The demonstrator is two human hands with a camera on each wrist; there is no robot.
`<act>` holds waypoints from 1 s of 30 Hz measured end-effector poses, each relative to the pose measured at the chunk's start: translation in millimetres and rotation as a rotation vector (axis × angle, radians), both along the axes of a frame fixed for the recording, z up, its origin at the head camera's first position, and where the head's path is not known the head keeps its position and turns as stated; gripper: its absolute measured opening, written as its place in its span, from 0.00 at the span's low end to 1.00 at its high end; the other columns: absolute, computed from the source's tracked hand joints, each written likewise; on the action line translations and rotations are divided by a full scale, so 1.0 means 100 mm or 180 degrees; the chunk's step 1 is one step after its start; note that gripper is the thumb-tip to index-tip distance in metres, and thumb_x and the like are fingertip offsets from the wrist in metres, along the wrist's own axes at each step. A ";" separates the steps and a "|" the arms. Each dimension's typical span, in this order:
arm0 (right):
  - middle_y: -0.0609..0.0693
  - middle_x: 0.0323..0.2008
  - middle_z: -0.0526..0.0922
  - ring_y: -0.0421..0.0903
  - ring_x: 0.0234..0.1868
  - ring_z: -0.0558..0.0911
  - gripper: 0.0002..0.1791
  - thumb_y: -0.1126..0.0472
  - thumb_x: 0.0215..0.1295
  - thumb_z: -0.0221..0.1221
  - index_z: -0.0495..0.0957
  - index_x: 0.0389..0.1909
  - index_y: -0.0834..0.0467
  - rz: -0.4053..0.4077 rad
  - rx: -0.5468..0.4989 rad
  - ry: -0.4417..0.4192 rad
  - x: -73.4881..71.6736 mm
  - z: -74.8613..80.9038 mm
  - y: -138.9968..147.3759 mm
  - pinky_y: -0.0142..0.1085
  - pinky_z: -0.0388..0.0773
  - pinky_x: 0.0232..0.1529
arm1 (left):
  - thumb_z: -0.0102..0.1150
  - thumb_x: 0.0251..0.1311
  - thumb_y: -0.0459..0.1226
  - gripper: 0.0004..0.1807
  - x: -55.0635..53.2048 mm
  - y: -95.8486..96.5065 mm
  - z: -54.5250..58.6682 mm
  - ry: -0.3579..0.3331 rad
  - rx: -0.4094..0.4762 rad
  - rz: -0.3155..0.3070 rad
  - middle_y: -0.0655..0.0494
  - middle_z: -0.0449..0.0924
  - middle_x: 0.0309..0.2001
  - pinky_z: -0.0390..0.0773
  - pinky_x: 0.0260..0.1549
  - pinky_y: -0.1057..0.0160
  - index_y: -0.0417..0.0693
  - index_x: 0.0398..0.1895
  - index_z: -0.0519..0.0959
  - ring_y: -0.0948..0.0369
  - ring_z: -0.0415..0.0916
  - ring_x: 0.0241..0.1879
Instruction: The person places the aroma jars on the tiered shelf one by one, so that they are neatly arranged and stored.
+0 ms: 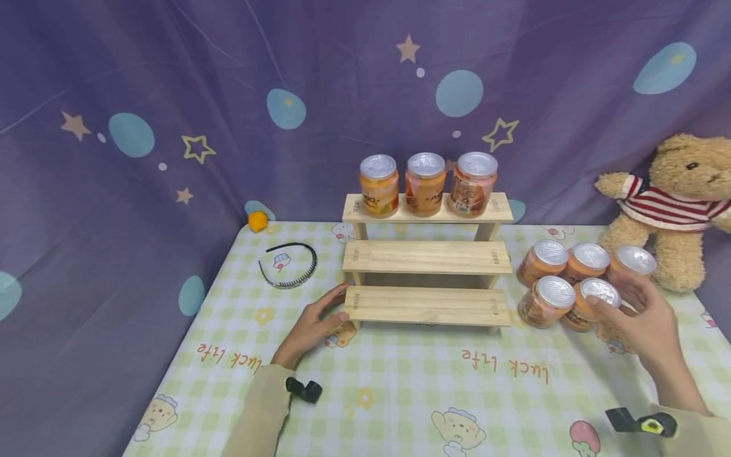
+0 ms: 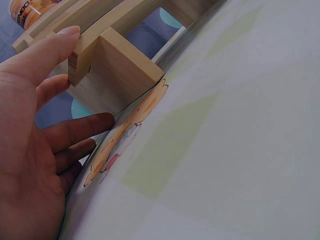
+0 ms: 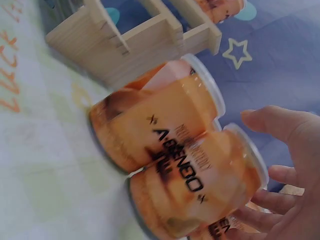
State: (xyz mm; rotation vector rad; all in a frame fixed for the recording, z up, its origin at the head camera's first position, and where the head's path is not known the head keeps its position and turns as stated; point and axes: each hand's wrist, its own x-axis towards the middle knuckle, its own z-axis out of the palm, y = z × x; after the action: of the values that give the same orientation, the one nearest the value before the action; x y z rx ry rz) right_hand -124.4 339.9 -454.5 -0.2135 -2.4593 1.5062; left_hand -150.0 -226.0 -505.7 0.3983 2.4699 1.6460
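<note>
A wooden three-tier shelf stands mid-table, with 3 orange jars with silver lids on its top tier. At the left end of the lowest tier, my left hand holds the board's end between thumb and index finger; the other fingers extend below it in the left wrist view. Several similar jars stand grouped right of the shelf. Over the near right jar of that group, my right hand spreads its thumb and fingers. Its thumb hovers apart from the lid; fingertip contact behind the jar is hidden.
A teddy bear in a striped shirt sits behind the jar group at the right. On the left lie a black headband and a small orange pompom. A purple curtain rises behind the checked tablecloth.
</note>
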 end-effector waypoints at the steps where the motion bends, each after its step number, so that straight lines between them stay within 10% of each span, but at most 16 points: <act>1: 0.19 0.50 0.72 0.15 0.51 0.69 0.31 0.63 0.62 0.68 0.70 0.65 0.44 0.0000 0.0010 -0.0014 0.00 -0.02 0.00 0.09 0.66 0.43 | 0.61 0.68 0.42 0.34 0.00 0.00 0.00 0.0006 -0.0001 -0.0003 0.48 0.73 0.70 0.50 0.76 0.37 0.62 0.76 0.64 0.46 0.66 0.73; 16: 0.41 0.75 0.64 0.16 0.59 0.68 0.41 0.59 0.65 0.67 0.59 0.76 0.49 -0.0025 0.0174 -0.0263 0.03 -0.26 -0.02 0.07 0.67 0.45 | 0.61 0.68 0.40 0.34 0.00 0.00 0.00 -0.0005 -0.0016 0.0009 0.47 0.73 0.69 0.50 0.76 0.36 0.58 0.76 0.64 0.46 0.66 0.73; 30: 0.28 0.61 0.77 0.15 0.48 0.73 0.38 0.66 0.56 0.72 0.72 0.69 0.45 -0.0431 -0.0227 -0.0090 0.01 -0.36 -0.02 0.10 0.72 0.43 | 0.61 0.68 0.42 0.34 0.01 0.00 0.03 -0.0109 0.0004 0.0026 0.48 0.72 0.70 0.51 0.76 0.37 0.58 0.76 0.63 0.47 0.64 0.74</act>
State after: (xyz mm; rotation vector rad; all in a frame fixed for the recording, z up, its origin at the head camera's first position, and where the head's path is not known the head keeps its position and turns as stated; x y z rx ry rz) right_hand -123.5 338.2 -490.4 -0.4086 -2.3620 1.5441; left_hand -149.0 -226.2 -503.0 0.3577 2.4492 1.6434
